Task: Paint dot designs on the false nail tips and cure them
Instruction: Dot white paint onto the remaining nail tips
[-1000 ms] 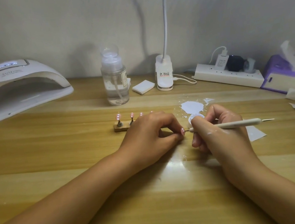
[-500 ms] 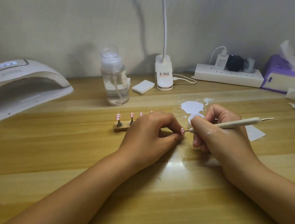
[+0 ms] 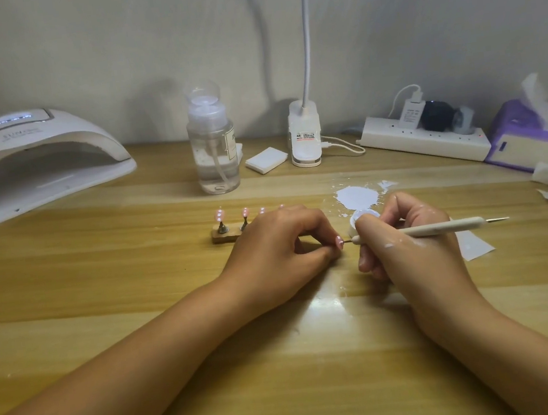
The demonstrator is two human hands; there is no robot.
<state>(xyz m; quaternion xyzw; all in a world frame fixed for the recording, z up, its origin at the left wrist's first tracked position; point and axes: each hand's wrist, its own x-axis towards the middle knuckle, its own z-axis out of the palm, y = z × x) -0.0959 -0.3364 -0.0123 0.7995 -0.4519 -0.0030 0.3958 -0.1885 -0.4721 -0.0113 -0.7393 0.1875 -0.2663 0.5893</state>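
Dots need a light touch: I see the left hand (image 3: 280, 244) pinching the nail tip (image 3: 339, 242) just right of the stand (image 3: 222, 237), the right hand (image 3: 404, 243) gripping the pen (image 3: 441, 228), its point at the tip. I'd dab and lift, never drag.

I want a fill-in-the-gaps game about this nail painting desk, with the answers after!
1. The left hand pinches a small ____ false nail tip.
2. The right hand holds a slim cream dotting pen, and the spilled paint puddle behind it is ____.
3. The white arched nail lamp stands on the wooden table, at its far ____ side.

Missing words: pink, white, left.
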